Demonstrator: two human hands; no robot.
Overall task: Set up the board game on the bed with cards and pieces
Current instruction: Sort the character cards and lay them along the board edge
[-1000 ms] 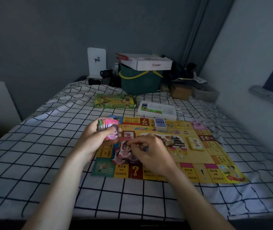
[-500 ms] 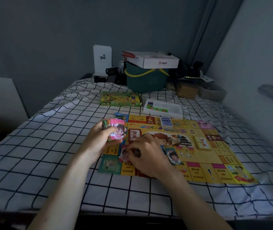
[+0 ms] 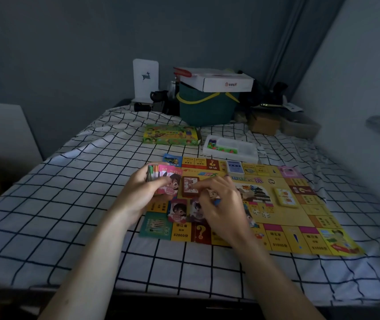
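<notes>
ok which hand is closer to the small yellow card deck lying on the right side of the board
Right. The right hand sits mid-board, left of the small yellow card deck with open board between. The left hand, gripping a stack of pink cards, is farther left.

Bare checked bedsheet [image 3: 73, 204] lies open left of the yellow game board [image 3: 299, 227]; far off, a green game box [image 3: 170, 135] and white plastic tray [image 3: 230, 148] crowd the way.
</notes>
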